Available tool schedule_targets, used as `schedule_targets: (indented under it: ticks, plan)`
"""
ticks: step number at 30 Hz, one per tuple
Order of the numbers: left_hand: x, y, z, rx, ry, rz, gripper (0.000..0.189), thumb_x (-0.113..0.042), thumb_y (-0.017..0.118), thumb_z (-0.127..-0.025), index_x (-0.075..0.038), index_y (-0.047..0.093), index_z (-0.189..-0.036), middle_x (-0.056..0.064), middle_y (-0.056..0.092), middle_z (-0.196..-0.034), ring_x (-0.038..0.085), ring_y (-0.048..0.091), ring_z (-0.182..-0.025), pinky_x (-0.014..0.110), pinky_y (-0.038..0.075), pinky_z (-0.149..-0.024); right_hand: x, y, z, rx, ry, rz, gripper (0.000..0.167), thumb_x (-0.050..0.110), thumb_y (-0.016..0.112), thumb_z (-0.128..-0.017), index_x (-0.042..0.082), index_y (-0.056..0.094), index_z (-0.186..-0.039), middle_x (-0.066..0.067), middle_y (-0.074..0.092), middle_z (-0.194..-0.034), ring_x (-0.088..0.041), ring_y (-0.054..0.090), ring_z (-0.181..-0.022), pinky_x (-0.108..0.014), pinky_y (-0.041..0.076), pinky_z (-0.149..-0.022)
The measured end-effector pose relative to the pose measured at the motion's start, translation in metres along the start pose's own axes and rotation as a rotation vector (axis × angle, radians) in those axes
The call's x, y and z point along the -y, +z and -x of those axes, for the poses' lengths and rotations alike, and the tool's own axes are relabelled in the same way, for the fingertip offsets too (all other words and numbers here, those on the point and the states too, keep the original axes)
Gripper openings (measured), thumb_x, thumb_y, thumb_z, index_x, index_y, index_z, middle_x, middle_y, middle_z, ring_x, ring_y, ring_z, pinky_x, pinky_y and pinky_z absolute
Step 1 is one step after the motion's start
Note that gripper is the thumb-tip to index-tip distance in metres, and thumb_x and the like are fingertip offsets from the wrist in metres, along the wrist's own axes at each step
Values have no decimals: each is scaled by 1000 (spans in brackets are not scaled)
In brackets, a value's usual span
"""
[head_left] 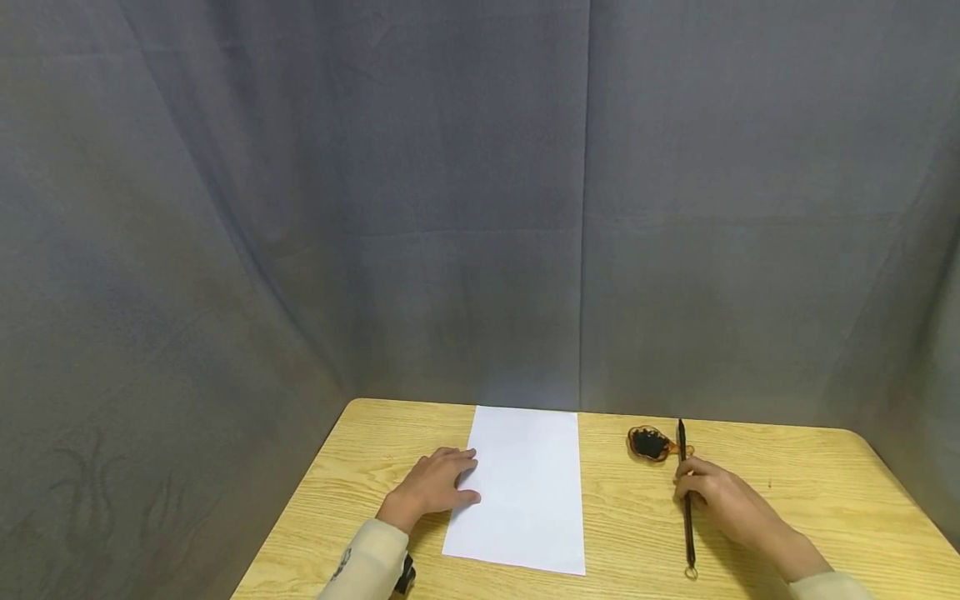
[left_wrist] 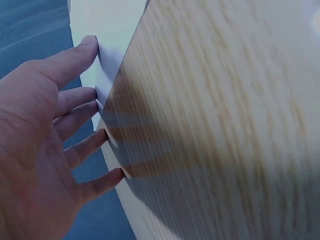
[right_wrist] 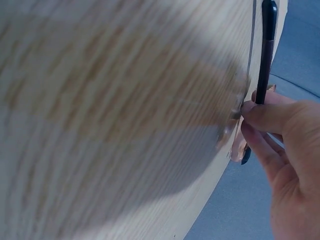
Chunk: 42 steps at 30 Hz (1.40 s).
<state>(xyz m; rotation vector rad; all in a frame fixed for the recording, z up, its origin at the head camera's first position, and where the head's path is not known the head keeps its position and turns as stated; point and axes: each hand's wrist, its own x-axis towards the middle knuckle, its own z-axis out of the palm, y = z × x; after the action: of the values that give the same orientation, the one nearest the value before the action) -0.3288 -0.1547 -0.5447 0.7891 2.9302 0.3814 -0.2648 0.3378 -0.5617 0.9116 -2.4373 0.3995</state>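
A sheet of white paper point(head_left: 527, 492) lies on the wooden table. Spread fingers of my left hand point(head_left: 435, 483) touch its left edge, the thumb over the sheet. To the right, my right hand point(head_left: 727, 500) pinches a dark calligraphy brush point(head_left: 689, 533) near mid-shaft between thumb and fingers. The brush's dark tip points to the far edge, and a small ring hangs at its near end. In the right wrist view, the thumb presses against the brush shaft point(right_wrist: 266, 65). Just left of the tip sits a small amber-rimmed dish point(head_left: 648, 443) with a black inside, its stem reaching towards the brush.
The pale wooden table point(head_left: 615, 517) has rounded far corners. Grey curtains point(head_left: 465, 208) hang right behind it and along both sides. A black device point(head_left: 406, 575) shows beneath the left sleeve.
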Motion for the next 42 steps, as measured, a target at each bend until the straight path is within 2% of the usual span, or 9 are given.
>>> schedule_targets:
  ticks: [4,15,21,28,31,32,33,35,42]
  plan:
    - [0,0,0,-2,1,1,65,-46,77,-96,-10,63,-148,5,55,-162,35,48,-150,70,42,-116,1,-1,0,-13,0,1,49,-19,88,-68,25,76,-85,4,68,-101,-15,71,-89,-27,63,-74]
    - [0,1,-1,-5,-5,-5,65,-46,77,-96,-10,62,-149,5,55,-162,36,48,-150,70,42,-116,2,-7,-6,-61,-9,43,52,-22,91,-59,17,78,-90,-2,71,-104,-22,74,-90,-31,65,-74]
    - [0,1,-1,-4,-14,-6,65,-46,77,-97,-10,63,-149,5,55,-162,35,48,-151,69,41,-118,3,-13,-14,-115,-36,74,50,-17,92,-61,19,75,-92,1,73,-111,-23,76,-97,-30,63,-78]
    - [-1,-1,0,-8,-9,-14,65,-46,77,-96,-10,63,-148,5,56,-161,35,49,-150,67,43,-117,2,-19,-25,-156,-73,97,48,-12,94,-62,17,76,-96,-3,74,-110,-23,76,-91,-24,62,-74]
    - [-1,-1,1,-11,-2,-13,64,-45,77,-96,-10,64,-148,5,56,-161,35,49,-150,66,43,-117,1,-23,-29,-177,-105,116,9,8,79,-94,14,77,-100,-4,74,-110,-24,76,-93,-28,63,-75]
    - [-1,-1,1,-11,1,-13,63,-45,76,-97,-10,64,-148,5,56,-161,35,49,-150,66,43,-117,1,-24,-30,-187,-110,115,10,16,68,-103,14,78,-102,-5,74,-110,-24,76,-93,-29,62,-75]
    - [-1,-1,1,-11,3,-11,63,-45,76,-97,-10,64,-148,5,56,-161,35,49,-150,66,43,-117,2,-25,-31,-199,-119,120,26,25,56,-110,13,78,-103,-6,74,-111,-24,76,-94,-30,63,-76]
    - [-1,-1,2,-9,7,-8,62,-45,75,-98,-10,63,-148,5,56,-161,35,49,-150,66,43,-117,3,-28,-33,-222,-126,126,56,38,31,-114,11,79,-106,-7,74,-111,-24,76,-93,-31,63,-74]
    - [-3,-2,2,-11,8,-6,61,-44,74,-99,-9,63,-148,6,56,-161,35,49,-150,67,44,-116,8,-37,-40,-263,-97,156,55,39,32,-117,10,78,-106,-11,75,-112,-25,76,-91,-35,62,-73]
